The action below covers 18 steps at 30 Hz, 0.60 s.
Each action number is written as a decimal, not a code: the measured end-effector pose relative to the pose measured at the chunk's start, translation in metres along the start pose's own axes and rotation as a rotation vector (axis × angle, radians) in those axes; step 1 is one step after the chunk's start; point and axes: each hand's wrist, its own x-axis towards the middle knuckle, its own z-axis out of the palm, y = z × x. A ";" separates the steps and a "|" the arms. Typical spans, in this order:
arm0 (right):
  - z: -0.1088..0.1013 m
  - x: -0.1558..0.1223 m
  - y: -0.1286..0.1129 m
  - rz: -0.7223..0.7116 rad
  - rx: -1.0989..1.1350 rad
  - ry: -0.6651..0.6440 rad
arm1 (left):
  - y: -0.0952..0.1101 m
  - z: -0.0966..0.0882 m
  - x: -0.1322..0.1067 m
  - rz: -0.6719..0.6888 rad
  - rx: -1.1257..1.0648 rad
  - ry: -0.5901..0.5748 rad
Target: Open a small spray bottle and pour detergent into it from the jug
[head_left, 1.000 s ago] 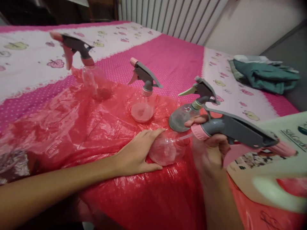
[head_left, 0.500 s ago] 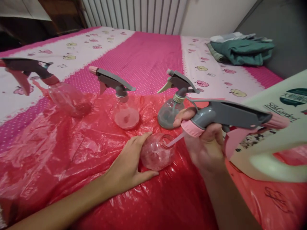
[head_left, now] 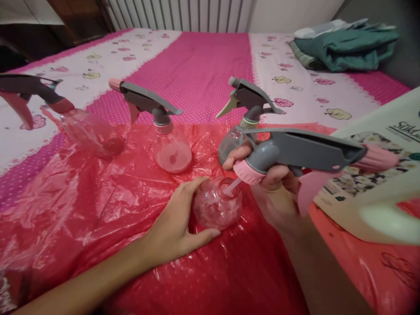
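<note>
My left hand (head_left: 175, 221) cups the left side of a small clear bottle (head_left: 216, 205) that stands open on the red plastic sheet (head_left: 82, 205). My right hand (head_left: 278, 192) grips a grey and pink spray head (head_left: 295, 151) by its neck, just above and to the right of the bottle. The head's thin tube reaches down into the bottle's mouth. Its pink nozzle points right.
Three capped spray bottles stand behind: one with a pink trigger (head_left: 166, 140), one with a pale trigger (head_left: 243, 118), and one tilted at the far left (head_left: 78, 124). A large white jug (head_left: 377, 183) lies at the right. Folded green clothes (head_left: 348, 43) sit on the pink bedspread (head_left: 203, 65).
The spray head has come left and down, and its tube now sits in the bottle's mouth. My left hand stays on the bottle. The view has shifted right.
</note>
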 end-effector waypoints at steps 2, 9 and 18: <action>0.006 0.003 0.001 0.000 0.015 0.006 | -0.002 0.001 -0.001 0.009 -0.004 0.009; 0.016 0.011 -0.007 -0.010 0.043 0.079 | 0.002 -0.007 -0.002 -0.010 -0.013 -0.010; 0.025 0.018 -0.033 0.032 0.084 0.233 | -0.001 -0.010 -0.008 0.053 0.013 0.028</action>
